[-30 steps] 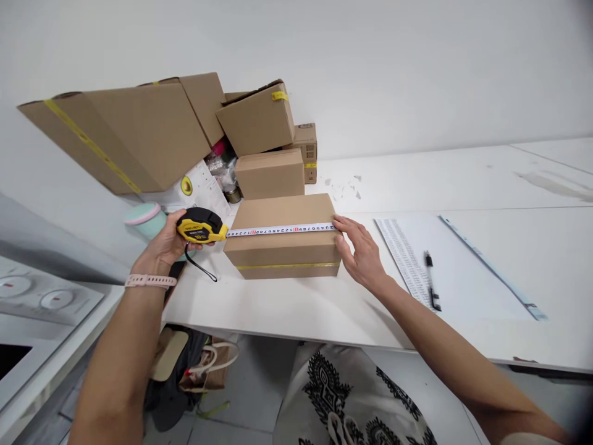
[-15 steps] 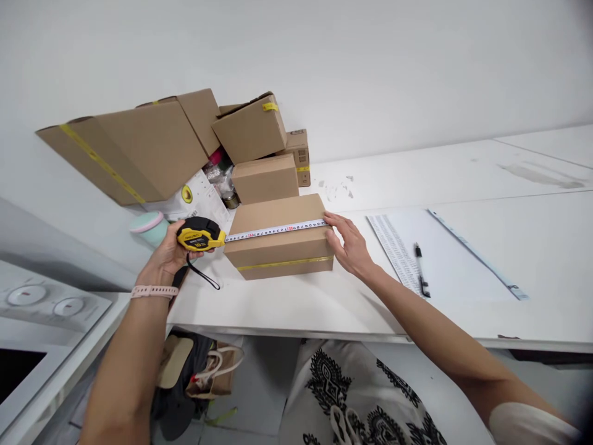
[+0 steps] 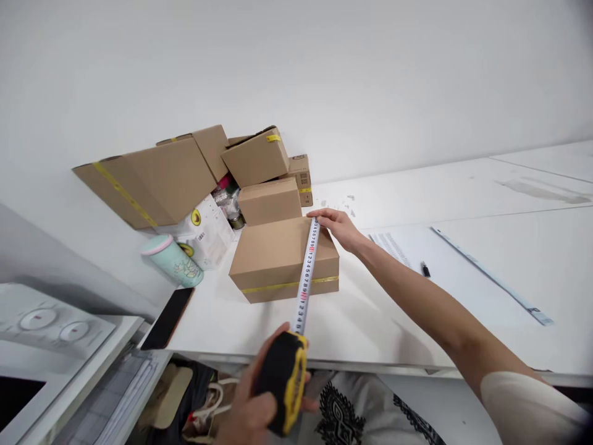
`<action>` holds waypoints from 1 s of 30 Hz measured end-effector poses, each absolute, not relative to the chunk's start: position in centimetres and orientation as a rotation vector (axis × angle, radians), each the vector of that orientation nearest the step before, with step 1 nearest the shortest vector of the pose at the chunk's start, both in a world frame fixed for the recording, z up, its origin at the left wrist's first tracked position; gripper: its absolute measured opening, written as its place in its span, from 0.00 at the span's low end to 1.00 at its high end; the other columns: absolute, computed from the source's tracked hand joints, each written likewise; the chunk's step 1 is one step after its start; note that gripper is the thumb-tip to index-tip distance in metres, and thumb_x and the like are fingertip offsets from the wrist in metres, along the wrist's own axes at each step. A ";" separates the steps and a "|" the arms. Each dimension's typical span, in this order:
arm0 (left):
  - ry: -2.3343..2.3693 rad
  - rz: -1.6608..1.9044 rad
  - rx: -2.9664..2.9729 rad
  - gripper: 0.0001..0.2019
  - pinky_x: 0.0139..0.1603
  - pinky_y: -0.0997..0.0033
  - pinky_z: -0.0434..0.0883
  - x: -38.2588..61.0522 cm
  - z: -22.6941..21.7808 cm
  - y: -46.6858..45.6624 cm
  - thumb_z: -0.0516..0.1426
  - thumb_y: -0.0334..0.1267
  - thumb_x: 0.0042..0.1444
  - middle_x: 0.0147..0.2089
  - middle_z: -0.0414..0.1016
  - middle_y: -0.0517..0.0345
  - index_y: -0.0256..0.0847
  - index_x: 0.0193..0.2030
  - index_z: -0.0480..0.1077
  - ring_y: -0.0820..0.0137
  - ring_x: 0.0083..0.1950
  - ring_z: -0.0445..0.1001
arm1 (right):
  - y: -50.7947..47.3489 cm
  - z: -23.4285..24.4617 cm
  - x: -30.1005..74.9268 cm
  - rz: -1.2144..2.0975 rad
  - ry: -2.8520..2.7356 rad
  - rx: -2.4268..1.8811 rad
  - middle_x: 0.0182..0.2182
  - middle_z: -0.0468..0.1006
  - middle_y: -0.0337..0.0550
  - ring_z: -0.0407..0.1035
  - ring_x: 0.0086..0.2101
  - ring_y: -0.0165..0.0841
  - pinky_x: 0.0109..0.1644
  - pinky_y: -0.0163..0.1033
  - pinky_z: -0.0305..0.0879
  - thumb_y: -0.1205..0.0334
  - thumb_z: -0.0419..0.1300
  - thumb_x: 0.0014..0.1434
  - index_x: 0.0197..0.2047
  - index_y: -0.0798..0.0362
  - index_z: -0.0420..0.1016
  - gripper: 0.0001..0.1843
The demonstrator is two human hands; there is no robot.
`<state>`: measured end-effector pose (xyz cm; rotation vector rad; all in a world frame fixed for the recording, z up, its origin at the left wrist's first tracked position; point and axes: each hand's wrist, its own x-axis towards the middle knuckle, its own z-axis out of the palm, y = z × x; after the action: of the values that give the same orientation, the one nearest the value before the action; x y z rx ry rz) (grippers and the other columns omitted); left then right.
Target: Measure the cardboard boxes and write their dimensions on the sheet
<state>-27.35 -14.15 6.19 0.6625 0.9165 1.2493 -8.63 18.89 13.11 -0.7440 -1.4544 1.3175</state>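
My left hand is wrapped round the yellow and black case of a tape measure, in front of the table edge. From the case, the white blade runs away from me over the top of a closed cardboard box with a yellow tape band. At the box's far top edge, the fingers of my right hand pinch the blade's end. The box sits flat on the white table.
More cardboard boxes are stacked behind on the left. A mint tumbler leans by a white avocado-print box, near a dark phone. Right lie papers and a black pen. A white appliance stands at left.
My left hand has swung the tape case from the box's left end to the front, near me. My right hand has moved to the far edge. The blade now crosses the box front to back.
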 end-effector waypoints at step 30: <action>0.888 1.356 0.466 0.52 0.42 0.56 0.82 -13.3 13.8 -11.4 0.72 0.60 0.43 0.56 0.71 0.45 0.49 0.73 0.59 0.55 0.52 0.73 | 23.7 12.5 -10.8 1.808 -1.360 -0.907 0.32 0.84 0.47 0.75 0.32 0.33 0.48 0.41 0.74 0.65 0.70 0.57 0.32 0.56 0.84 0.04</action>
<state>-13.30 -11.41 13.76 0.4661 0.8880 1.3556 -10.80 23.74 12.48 -0.9066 -1.3599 1.8082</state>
